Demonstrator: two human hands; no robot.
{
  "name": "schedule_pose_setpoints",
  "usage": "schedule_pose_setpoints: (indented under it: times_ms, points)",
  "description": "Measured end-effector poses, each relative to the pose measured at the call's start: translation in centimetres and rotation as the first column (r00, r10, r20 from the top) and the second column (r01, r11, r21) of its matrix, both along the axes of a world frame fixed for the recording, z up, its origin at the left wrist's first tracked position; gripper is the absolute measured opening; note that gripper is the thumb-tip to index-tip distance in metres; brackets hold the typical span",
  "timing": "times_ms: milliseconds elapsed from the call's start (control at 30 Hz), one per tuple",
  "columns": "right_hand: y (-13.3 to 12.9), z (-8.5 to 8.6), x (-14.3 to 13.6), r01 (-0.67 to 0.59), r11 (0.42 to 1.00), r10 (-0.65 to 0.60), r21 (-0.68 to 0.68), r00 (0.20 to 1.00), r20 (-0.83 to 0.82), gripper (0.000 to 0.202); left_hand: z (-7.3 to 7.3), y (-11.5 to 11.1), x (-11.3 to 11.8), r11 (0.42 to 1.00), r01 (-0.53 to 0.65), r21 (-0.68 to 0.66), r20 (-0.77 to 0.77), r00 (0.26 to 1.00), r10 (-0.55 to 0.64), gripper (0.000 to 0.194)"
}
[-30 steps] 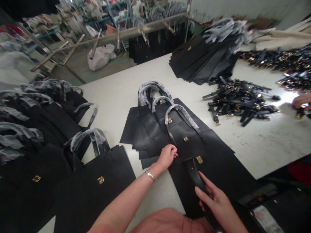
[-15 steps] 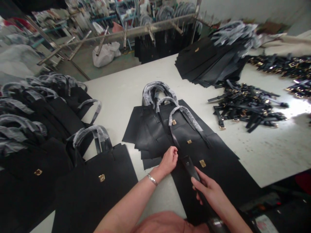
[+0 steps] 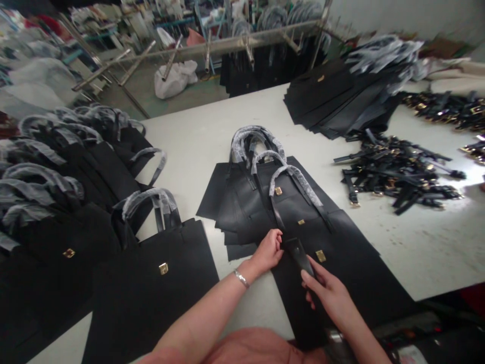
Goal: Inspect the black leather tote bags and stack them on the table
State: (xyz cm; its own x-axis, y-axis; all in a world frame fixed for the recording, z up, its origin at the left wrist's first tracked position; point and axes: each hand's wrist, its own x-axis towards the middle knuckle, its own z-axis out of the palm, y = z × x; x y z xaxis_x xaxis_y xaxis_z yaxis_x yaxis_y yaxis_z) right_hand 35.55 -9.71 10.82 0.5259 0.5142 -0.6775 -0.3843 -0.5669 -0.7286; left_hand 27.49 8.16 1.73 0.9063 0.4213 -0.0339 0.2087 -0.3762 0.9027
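Black bag panels [image 3: 242, 212] with gold clasps and plastic-wrapped handles [image 3: 257, 141] lie overlapping in front of me. My left hand [image 3: 270, 250], a bracelet on its wrist, is closed at the left edge of the nearest panel; what its fingers hold, if anything, is too small to tell. To the right, my right hand [image 3: 328, 290] is wrapped round a dark strap-like piece [image 3: 301, 258], whose wide end points toward my left hand. A gold clasp [image 3: 320, 256] shows just above my right fingers.
Stacked black bags [image 3: 162, 298] with wrapped handles cover the left side. On the right lie a pile of buckled straps [image 3: 401, 172] and more panels [image 3: 341, 96]. A metal rack [image 3: 227, 46] stands beyond the white table [image 3: 182, 136].
The view has shifted slightly, so the table's contents sit a little further right. Both hands keep nearly the same places, and the dark piece has tilted a little in my right hand.
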Motion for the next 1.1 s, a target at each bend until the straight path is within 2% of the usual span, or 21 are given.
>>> schedule_pose_setpoints:
  times_ms: [100,167,233,333,400,500,567,667,767,900,967,1100]
  points:
    - [0.7,0.7,0.5,0.082,0.996,-0.087,0.043,0.988,0.129,0.080,0.7,-0.6,-1.2,0.998,-0.029,0.048,0.006,1.000,0.029,0.051]
    - [0.5,1.2,0.8,0.088,0.994,-0.094,0.057,0.988,0.119,0.084,1.1,-1.7,-3.0,0.989,-0.009,0.150,0.004,1.000,0.009,0.041]
    - [-0.2,1.5,1.0,0.033,0.999,-0.034,0.038,0.999,0.040,0.090,1.2,-3.5,-5.1,0.945,0.120,0.304,-0.006,0.992,-0.124,0.030]
    - [-0.7,1.2,0.4,-0.097,0.995,0.097,0.003,0.993,-0.071,0.095,0.7,-6.3,-7.5,0.825,0.327,0.460,-0.061,0.939,-0.339,0.028]
    - [-0.3,0.8,-0.3,-0.187,0.982,0.187,0.008,0.976,-0.112,0.093,0.4,-7.4,-8.2,0.812,0.360,0.459,-0.082,0.927,-0.365,0.029]
    - [1.5,0.3,-1.1,-0.297,0.955,0.296,0.007,0.950,-0.097,0.085,0.4,-7.9,-8.0,0.859,0.324,0.395,-0.051,0.942,-0.332,0.027]
    - [3.1,0.3,-1.2,-0.331,0.944,0.330,-0.010,0.942,-0.059,0.081,0.5,-7.7,-7.7,0.872,0.306,0.382,-0.011,0.945,-0.327,0.025]
    - [5.0,0.5,-1.0,-0.336,0.941,0.337,-0.032,0.941,0.035,0.077,0.7,-7.3,-7.5,0.857,0.316,0.407,0.023,0.934,-0.356,0.025]
    - [4.8,0.4,-0.6,-0.364,0.930,0.366,-0.042,0.926,0.090,0.074,0.6,-7.3,-7.6,0.858,0.316,0.405,0.022,0.935,-0.355,0.026]
    - [2.7,-0.3,-0.5,-0.443,0.893,0.445,-0.080,0.896,0.004,0.077,0.5,-7.5,-7.6,0.885,0.285,0.367,0.015,0.950,-0.312,0.027]
    - [2.7,-0.5,-0.7,-0.450,0.889,0.451,-0.084,0.893,-0.020,0.077,0.5,-7.6,-7.5,0.888,0.287,0.358,0.014,0.950,-0.313,0.026]
    - [5.2,0.2,-1.1,-0.388,0.922,0.380,0.001,0.902,0.206,0.067,0.8,-7.6,-7.4,0.891,0.310,0.332,0.011,0.943,-0.332,0.029]
